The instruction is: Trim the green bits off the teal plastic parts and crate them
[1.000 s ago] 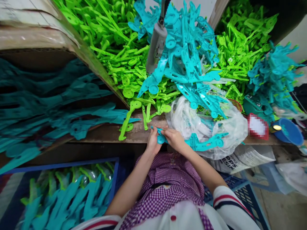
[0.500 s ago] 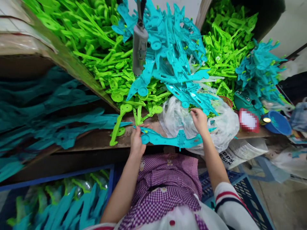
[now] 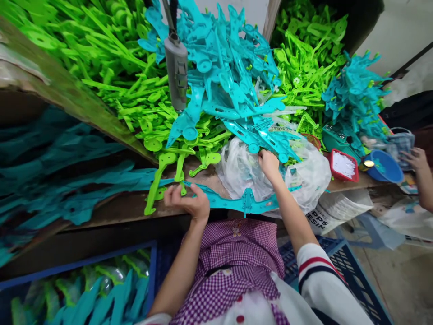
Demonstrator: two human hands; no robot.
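Note:
A long turquoise plastic part (image 3: 233, 204) lies along the front edge of the bench, with a raised ribbed block near its middle. My left hand (image 3: 191, 202) is at its left end, fingers apart and bent, close to a lime-green plastic arm (image 3: 156, 183). Beyond the part sits a crumpled clear plastic bag (image 3: 237, 164). My right hand (image 3: 269, 166) reaches into the bag's mouth with curled fingers, just below the stacked turquoise parts (image 3: 233, 81). Its fingertips are hidden, so what they hold does not show.
A grey power screwdriver (image 3: 176, 74) hangs over heaped green parts (image 3: 125, 85). To the right are a red tray (image 3: 344, 166) of small white pieces, a blue bowl (image 3: 385, 166) and another person's hand (image 3: 417, 159). Below left stands a blue crate (image 3: 153, 271) of parts.
My left hand has loosened from the left end of the turquoise part and spread its fingers. My right hand has dipped deeper into the bag's mouth. Another person's hand has appeared at right.

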